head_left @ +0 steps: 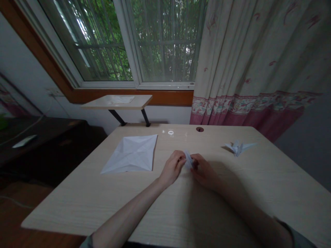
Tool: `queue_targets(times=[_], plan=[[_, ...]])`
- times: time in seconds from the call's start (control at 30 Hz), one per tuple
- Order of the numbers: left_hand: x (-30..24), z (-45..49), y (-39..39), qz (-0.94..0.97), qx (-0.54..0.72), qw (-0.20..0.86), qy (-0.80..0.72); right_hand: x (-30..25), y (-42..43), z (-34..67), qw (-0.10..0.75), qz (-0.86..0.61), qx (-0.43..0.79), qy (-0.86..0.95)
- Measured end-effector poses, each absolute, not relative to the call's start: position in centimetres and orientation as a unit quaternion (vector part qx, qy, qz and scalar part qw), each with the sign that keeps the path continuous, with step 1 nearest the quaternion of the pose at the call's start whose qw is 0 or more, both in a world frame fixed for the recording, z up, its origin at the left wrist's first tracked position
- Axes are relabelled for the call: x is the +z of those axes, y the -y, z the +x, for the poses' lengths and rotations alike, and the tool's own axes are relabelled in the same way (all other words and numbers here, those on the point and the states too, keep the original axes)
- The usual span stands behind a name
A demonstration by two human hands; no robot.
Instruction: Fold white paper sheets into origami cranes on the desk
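Note:
Between my two hands, just above the middle of the table, is a small piece of folded white paper (pixel 188 159). My left hand (pixel 172 166) pinches its left side with thumb and fingers. On the other side, the fingers of my right hand (pixel 203 171) close on the paper's right edge; part of their grip is hidden. A creased square sheet of white paper (pixel 133 153) lies flat to the left of my hands. Off to the right sits a folded paper crane (pixel 237 148) with its wings spread.
The pale wooden table (pixel 108 203) has a round cable hole (pixel 200 129) near its back edge. A small raised shelf (pixel 95 102) at the back left carries some white paper (pixel 121 99). A patterned curtain (pixel 232 69) hangs behind the right side, beside a window (pixel 165 41).

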State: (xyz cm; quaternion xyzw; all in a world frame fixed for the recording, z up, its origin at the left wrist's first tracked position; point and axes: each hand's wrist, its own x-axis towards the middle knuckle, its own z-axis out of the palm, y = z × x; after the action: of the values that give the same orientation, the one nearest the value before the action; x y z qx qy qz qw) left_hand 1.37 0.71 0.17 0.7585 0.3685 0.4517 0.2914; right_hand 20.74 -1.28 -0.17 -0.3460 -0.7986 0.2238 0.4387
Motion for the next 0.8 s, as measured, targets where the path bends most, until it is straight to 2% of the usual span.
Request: queue_targets(times=[0.17, 0.43, 0.8], plan=[[0.1, 1.3, -0.8, 0.757, 0.451, 0.279, -0.381, 0.4, 1.5, 20.5, 0.402, -0.344, 0.228, 0.818], [0.4, 1.3, -0.3, 0.728, 0.431, 0.398, -0.353, -0.3, 1.4, 20.6, 0.404, -0.369, 0.257, 0.797], [0.9, 1.0, 0.0, 0.745, 0.411, 0.393, -0.349, 1.0, 2.1, 20.8, 0.387, -0.353, 0.276, 0.806]])
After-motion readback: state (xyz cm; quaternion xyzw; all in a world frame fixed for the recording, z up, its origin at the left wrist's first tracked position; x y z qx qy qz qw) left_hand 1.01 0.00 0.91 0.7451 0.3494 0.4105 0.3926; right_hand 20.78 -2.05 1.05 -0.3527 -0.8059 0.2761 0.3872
